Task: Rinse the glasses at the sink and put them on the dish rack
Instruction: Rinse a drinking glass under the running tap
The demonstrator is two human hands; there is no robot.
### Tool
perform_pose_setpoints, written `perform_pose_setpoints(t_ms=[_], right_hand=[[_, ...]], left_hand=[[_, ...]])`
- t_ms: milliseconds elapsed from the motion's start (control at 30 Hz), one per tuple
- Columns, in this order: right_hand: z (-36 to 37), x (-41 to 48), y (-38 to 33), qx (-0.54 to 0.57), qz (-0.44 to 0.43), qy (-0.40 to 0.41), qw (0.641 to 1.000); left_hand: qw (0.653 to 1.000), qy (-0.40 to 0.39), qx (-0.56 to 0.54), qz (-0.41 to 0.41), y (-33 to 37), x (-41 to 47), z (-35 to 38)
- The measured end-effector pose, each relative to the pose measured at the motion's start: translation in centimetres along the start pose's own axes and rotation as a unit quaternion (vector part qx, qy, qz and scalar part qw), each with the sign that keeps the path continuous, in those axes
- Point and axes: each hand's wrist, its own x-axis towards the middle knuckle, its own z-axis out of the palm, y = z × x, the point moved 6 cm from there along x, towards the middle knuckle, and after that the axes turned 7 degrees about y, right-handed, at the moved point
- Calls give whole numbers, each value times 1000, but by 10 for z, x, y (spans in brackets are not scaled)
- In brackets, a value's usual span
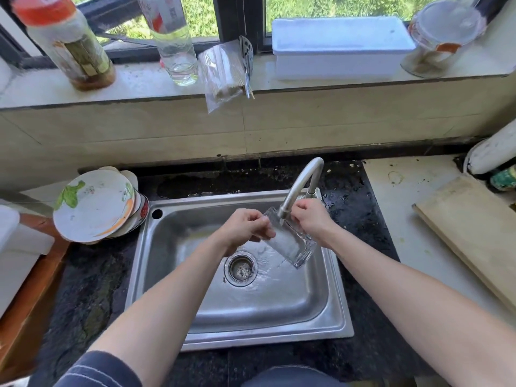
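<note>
Head cam: the glass (290, 244) is tilted under the faucet (301, 185) spout, over the sink (268, 339). Left hand (245, 227) and right hand (310, 222) both curl round it. There's open basin below, and plates (95, 205) crowd the sink's left rim.

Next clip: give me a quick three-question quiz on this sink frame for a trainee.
1. True or false: the glass lies flat on the sink floor.
2. What is stacked left of the sink? A plates, B pans, C mugs.
3. Fill in: the left hand and right hand hold the glass tilted under the ____.
Key: 1 false, it is held up off the floor; 2 A; 3 tap.
</note>
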Motion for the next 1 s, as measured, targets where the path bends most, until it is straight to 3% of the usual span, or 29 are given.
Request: perform_pose_setpoints(t_ms=[67,133,300,400,533,633,667,700,800,867,1000], right_hand=[[2,-1,-3,-110,-73,52,990],[12,-6,8,-143,-78,68,984],[13,-7,29,-92,-38,127,987],[22,-9,22,-78,-83,86,990],[27,-2,20,-81,-58,40,994],[25,0,33,22,153,-6,988],[27,-3,34,31,184,-25,982],[29,-3,32,29,166,-29,985],[31,-15,15,-3,-44,29,999],[32,-23,12,-27,-106,67,992],[26,-4,34,-18,54,89,994]], left_hand=[[998,47,-34,-11,-4,-3,1],[992,97,-84,-21,-10,-7,2],[973,161,-166,-28,-16,-20,0],[957,182,-213,-70,-25,-22,-3],[952,129,-248,-127,-31,-25,-8],[989,75,-109,-72,-15,-30,-10],[993,76,-76,-56,-10,-31,-10],[993,86,-68,-48,-7,-31,-10],[982,126,-110,-87,-10,-29,-15],[977,123,-129,-119,-15,-28,-15],[986,85,-119,-75,-5,-33,-8]])
